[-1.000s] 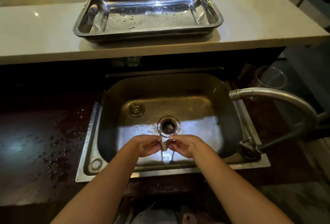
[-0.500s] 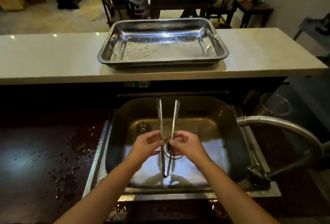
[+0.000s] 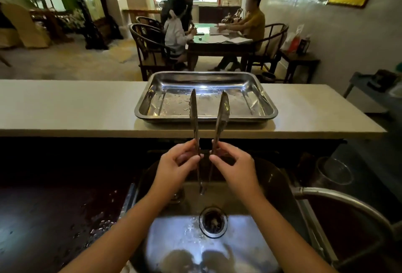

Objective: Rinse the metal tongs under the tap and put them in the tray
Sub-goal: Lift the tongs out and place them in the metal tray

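The metal tongs (image 3: 221,113) stand upright above the sink, arms spread apart, tips up in front of the tray and hinge end down. My left hand (image 3: 177,165) pinches the left arm of the tongs. My right hand (image 3: 233,166) pinches the right arm. The steel tray (image 3: 264,107) sits on the pale raised counter beyond the sink, wet with droplets and with nothing in it. The tap spout (image 3: 339,200) curves in from the right, away from the tongs; no water stream is visible.
The steel sink (image 3: 174,235) with its drain (image 3: 213,222) lies below my hands. A dark wet worktop (image 3: 54,218) is at the left. A glass (image 3: 335,172) stands right of the sink. People sit at a table (image 3: 217,42) beyond the pale counter (image 3: 65,107).
Both hands have lifted the tongs up out of the sink basin, so the tips now stand in front of the tray. The view has tilted upward.
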Action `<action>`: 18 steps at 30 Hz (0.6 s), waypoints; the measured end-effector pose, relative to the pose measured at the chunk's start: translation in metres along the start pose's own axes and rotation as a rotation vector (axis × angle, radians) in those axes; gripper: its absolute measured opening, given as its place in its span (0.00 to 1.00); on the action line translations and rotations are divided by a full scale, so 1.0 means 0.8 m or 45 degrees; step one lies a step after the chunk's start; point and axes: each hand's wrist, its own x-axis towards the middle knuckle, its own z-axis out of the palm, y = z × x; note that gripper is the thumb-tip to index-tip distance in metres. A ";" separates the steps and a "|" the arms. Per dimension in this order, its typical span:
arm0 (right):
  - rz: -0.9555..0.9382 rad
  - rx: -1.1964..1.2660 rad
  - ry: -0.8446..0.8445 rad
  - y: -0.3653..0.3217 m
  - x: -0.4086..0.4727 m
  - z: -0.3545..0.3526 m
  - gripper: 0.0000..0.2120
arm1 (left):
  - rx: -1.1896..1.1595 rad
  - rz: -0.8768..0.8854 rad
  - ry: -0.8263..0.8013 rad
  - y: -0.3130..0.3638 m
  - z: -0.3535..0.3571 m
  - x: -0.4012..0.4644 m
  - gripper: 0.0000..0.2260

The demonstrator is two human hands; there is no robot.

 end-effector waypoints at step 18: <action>0.193 -0.119 0.007 -0.114 0.284 -0.036 0.23 | 0.198 -0.120 -0.037 0.135 -0.018 0.278 0.17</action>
